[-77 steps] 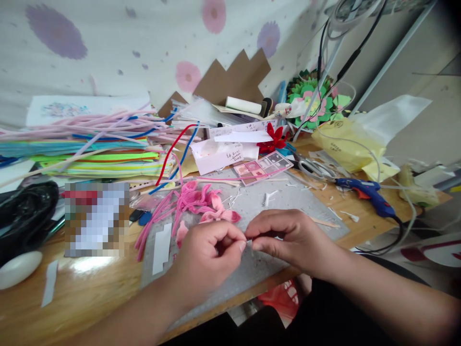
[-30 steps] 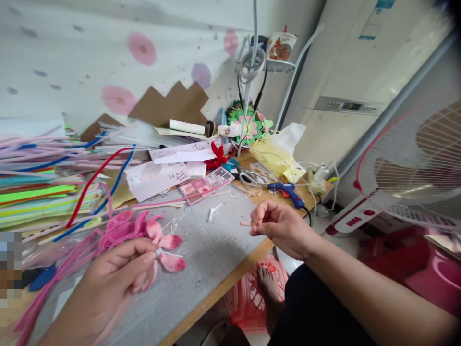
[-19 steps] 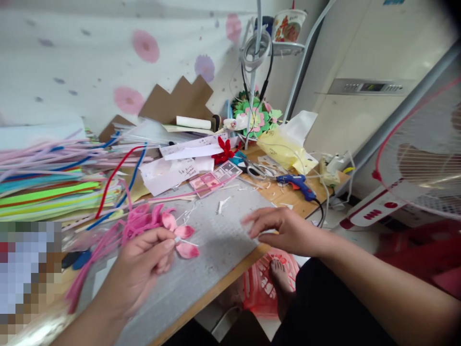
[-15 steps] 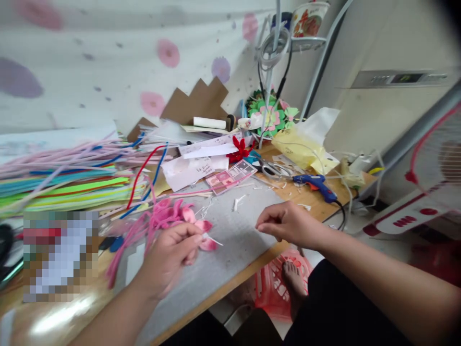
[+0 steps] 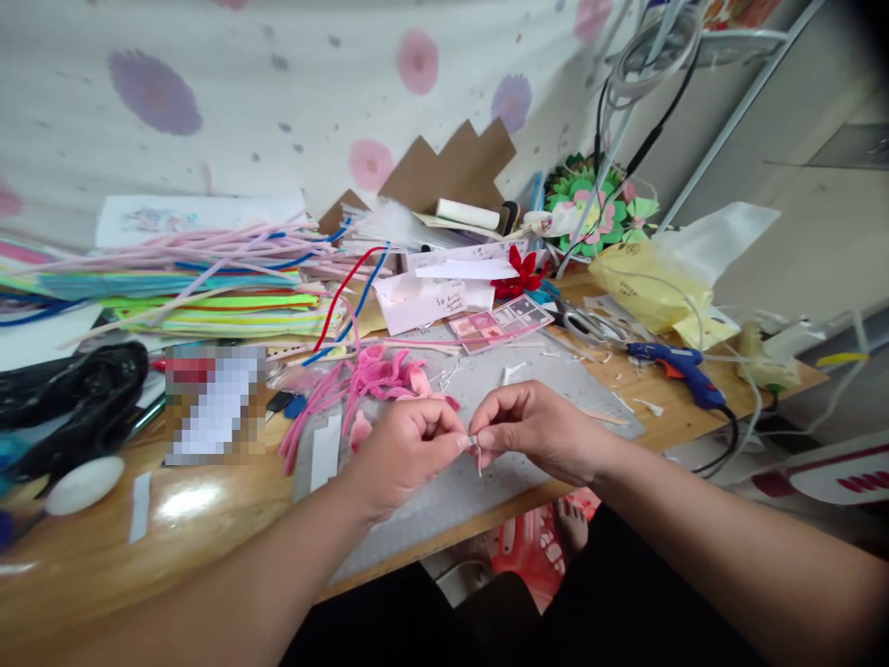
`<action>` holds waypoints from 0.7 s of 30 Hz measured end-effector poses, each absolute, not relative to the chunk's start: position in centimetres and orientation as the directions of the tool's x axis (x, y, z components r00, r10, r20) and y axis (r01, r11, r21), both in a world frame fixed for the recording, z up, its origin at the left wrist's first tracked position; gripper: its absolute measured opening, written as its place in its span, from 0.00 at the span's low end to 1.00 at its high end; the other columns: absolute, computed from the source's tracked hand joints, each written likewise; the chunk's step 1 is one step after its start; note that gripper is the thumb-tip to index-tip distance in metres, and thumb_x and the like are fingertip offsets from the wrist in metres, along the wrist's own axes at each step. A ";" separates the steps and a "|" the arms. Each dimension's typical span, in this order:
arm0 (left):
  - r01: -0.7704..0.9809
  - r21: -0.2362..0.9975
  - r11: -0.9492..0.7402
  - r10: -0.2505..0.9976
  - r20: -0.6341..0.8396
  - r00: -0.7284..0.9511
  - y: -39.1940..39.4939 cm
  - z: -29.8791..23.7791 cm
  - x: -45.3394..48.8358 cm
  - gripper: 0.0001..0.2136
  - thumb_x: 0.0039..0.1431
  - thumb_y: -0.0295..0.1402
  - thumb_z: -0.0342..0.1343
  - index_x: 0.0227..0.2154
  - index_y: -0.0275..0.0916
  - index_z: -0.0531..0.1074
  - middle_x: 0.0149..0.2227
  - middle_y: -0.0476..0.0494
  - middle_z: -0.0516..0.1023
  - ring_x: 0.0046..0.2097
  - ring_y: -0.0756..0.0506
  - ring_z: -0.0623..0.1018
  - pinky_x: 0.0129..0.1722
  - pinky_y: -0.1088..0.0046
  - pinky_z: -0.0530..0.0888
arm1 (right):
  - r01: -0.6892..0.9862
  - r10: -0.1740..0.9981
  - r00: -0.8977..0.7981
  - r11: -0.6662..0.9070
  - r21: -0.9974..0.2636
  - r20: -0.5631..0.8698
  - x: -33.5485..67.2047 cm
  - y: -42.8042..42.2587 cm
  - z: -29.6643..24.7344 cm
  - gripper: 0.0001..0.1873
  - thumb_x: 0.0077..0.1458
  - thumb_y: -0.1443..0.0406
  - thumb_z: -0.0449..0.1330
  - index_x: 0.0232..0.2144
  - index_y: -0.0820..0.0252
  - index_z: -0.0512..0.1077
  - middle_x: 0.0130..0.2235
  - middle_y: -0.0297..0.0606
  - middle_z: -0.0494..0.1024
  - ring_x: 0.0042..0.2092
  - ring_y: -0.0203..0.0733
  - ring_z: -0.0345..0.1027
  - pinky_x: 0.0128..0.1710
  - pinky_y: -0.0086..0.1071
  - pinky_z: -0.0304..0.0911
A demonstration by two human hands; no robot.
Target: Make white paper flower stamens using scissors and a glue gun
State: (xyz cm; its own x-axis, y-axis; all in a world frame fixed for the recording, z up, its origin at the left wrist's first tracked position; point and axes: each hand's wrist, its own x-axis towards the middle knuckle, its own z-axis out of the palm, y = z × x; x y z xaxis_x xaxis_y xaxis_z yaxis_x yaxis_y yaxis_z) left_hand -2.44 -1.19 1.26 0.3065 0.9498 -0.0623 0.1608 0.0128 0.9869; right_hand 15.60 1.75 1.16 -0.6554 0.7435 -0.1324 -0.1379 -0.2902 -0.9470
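My left hand (image 5: 423, 449) and my right hand (image 5: 524, 431) meet fingertip to fingertip above the grey mat (image 5: 444, 523). Both pinch a small, thin white strip (image 5: 479, 456), whose loose end hangs down between them. Most of the strip is hidden by the fingers, so its exact kind is unclear. Just behind my left hand lie pink fuzzy stems bent into petals (image 5: 379, 371), with long pink stem ends trailing to the left. A paler pink petal (image 5: 360, 431) rests on the mat beside my left wrist. White scraps (image 5: 512, 373) lie behind my right hand.
Bundles of coloured fuzzy stems (image 5: 229, 310) fill the back left. A blue glue gun (image 5: 684, 366), scissors (image 5: 590, 324) and a red fuzzy flower (image 5: 519, 273) sit at the right back. A black plastic bag (image 5: 83, 398) is at the left. The table edge runs below my hands.
My hands, apart before, have come together; the right fingers now pinch the white strip with the left. The view has turned left, bringing the black bag into sight.
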 end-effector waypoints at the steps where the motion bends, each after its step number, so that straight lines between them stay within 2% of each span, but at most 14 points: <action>1: 0.184 0.983 -0.002 0.954 -0.053 0.296 -1.2 1.3 -2.4 0.06 0.49 0.29 0.54 0.20 0.36 0.68 0.14 0.58 0.61 0.17 0.56 0.58 0.18 0.78 0.54 | -0.122 0.745 -0.653 -0.282 -0.952 -0.137 15.6 1.8 1.2 0.08 0.42 0.66 0.70 0.25 0.66 0.76 0.23 0.33 0.77 0.25 0.30 0.71 0.30 0.25 0.68; 13: 0.297 0.953 -0.056 0.967 -0.022 0.254 -1.1 1.5 -2.3 0.07 0.49 0.27 0.53 0.19 0.36 0.69 0.15 0.57 0.60 0.18 0.56 0.58 0.17 0.79 0.54 | 0.163 0.824 -0.550 -0.055 -0.985 -0.137 15.2 2.0 1.5 0.06 0.44 0.67 0.67 0.24 0.65 0.74 0.22 0.31 0.74 0.25 0.30 0.65 0.27 0.24 0.60; 17: 0.311 0.947 -0.085 0.967 0.003 0.255 -1.1 1.4 -2.2 0.07 0.49 0.26 0.52 0.19 0.36 0.70 0.15 0.57 0.62 0.18 0.55 0.60 0.18 0.79 0.56 | 0.287 0.850 -0.523 0.111 -0.951 -0.059 15.3 1.6 1.8 0.03 0.47 0.68 0.62 0.25 0.64 0.73 0.22 0.30 0.72 0.24 0.30 0.62 0.24 0.24 0.57; 21: 0.346 0.930 -0.120 0.968 0.032 0.251 -1.1 1.2 -2.0 0.07 0.50 0.26 0.51 0.19 0.37 0.69 0.16 0.55 0.65 0.20 0.54 0.63 0.20 0.78 0.59 | 0.419 0.855 -0.511 0.335 -0.844 0.086 15.1 1.5 2.3 0.03 0.46 0.72 0.59 0.23 0.63 0.71 0.21 0.29 0.70 0.24 0.30 0.59 0.23 0.24 0.54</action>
